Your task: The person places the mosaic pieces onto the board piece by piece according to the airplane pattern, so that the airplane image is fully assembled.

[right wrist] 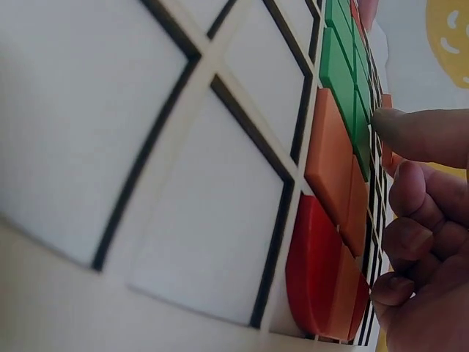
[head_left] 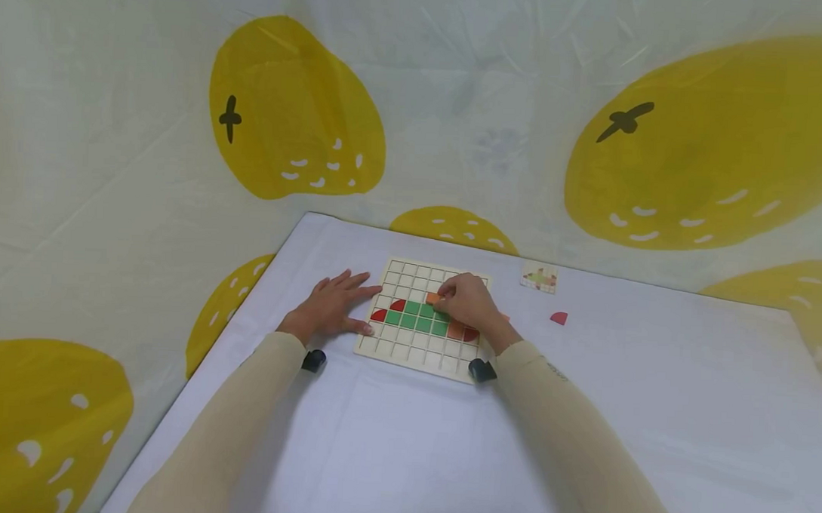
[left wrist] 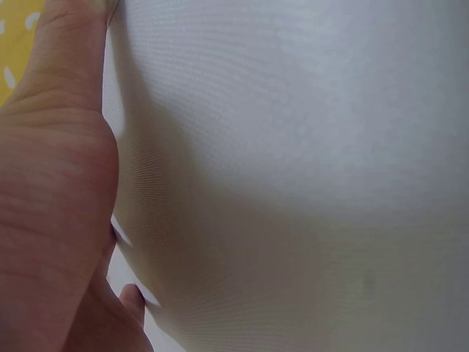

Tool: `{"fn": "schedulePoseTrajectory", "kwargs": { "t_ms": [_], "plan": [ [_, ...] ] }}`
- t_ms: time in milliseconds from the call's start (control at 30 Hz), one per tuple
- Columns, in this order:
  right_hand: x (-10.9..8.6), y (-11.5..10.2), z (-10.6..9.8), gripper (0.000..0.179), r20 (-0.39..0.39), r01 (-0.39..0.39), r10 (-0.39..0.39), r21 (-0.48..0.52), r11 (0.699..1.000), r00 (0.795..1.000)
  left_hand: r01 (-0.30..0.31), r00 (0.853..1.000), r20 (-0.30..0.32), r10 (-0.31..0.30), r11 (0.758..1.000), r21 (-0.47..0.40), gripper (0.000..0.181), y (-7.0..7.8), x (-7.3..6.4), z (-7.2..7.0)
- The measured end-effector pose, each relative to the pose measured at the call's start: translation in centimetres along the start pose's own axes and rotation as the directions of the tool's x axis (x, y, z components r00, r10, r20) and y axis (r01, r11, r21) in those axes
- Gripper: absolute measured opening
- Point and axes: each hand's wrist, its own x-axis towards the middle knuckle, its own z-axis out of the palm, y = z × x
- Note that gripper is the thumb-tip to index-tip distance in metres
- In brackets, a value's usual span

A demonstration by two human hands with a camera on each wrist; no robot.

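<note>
A pale wooden grid board [head_left: 397, 350] lies on the white-covered table. Several green square tiles [head_left: 424, 324] fill its middle cells, with red rounded tiles [head_left: 379, 315] at the left end. Orange tiles [right wrist: 330, 158] and another red rounded tile [right wrist: 311, 264] sit at the right end. Between thumb and fingers my right hand [head_left: 468, 300] pinches an orange square tile [head_left: 433, 297] over the row above the green ones. My left hand [head_left: 331, 306] lies with straight, spread fingers at the board's left edge; its thumb tip [head_left: 365, 328] overlaps that edge.
A small pattern card [head_left: 539, 277] lies near the table's back edge, right of the board. In front of it is a loose red quarter-round tile [head_left: 559, 317]. A hanging cloth with yellow fruit prints [head_left: 300, 109] stands behind the table.
</note>
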Motion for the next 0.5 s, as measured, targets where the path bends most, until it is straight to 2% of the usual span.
{"fn": "schedulePoseTrajectory", "kwargs": {
  "t_ms": [300, 500],
  "plan": [
    [0.14, -0.03, 0.02, 0.029, 0.003, -0.009, 0.009, 0.003, 1.000, 1.000, -0.011, 1.000, -0.003, 0.011, 1.000, -0.006, 0.095, -0.11, 0.11, 0.11],
    [0.35, -0.13, 0.07, 0.030, -0.005, 0.020, -0.020, -0.001, 1.000, 1.000, -0.009, 1.000, -0.003, 0.009, 1.000, -0.015, 0.095, -0.12, -0.03, 0.05]
  ]
}}
